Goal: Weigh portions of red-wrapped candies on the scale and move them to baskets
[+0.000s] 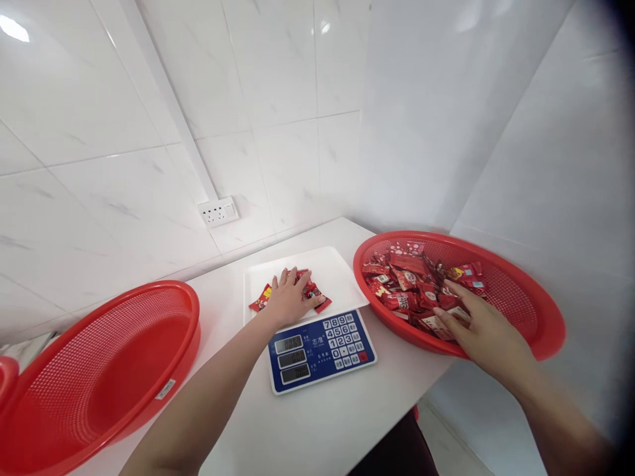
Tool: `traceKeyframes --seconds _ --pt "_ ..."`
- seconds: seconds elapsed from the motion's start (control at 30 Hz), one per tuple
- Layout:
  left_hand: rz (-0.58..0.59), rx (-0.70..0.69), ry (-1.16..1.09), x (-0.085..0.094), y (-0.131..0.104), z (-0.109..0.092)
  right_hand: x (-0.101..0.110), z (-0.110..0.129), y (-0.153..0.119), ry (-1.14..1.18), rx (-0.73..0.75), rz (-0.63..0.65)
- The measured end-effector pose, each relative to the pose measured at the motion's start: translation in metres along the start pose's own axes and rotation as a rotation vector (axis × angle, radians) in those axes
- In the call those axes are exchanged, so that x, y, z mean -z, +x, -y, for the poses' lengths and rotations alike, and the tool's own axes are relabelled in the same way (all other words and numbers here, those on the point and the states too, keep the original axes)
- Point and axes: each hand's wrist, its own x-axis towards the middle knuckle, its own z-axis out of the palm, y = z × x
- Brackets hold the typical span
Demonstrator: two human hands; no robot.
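Note:
My left hand [289,299] lies over a few small red snack packets [317,297] on the white pan [337,274] of a digital scale, its fingers spread. Part of those packets is hidden under the palm. In front of the pan, the scale's blue panel [322,350] shows number keys and three small displays. To the right, my right hand [476,324] hovers at the near edge of a red plastic basket [526,317] holding many red packets [409,277]. Thumb and fingers are apart, with nothing between them, close above the packets.
Another red basket [186,324] with perforated sides stands on the left of the white table [238,423]. A piece of a further red rim [7,373] shows at the far left edge. A socket [218,211] sits on the tiled wall behind; a wall also borders the right.

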Motion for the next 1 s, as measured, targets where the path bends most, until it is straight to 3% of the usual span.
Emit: traceKeyframes --seconds 0.1,0.43,0.8,1.0 --pt "-0.017 -0.019 0.021 -0.001 0.005 -0.002 0.001 0.001 0.000 0.049 -0.016 0.072" --pt "0.013 -0.068 0.002 0.009 0.003 0.001 0.003 0.003 0.001 0.082 -0.053 0.098" --pt "0.146 0.042 -0.019 0.033 -0.029 0.048 0.005 0.006 -0.001 0.056 -0.065 0.084" --pt "0.185 0.062 -0.061 0.034 -0.035 0.055 0.005 0.007 -0.002 0.065 -0.055 0.082"
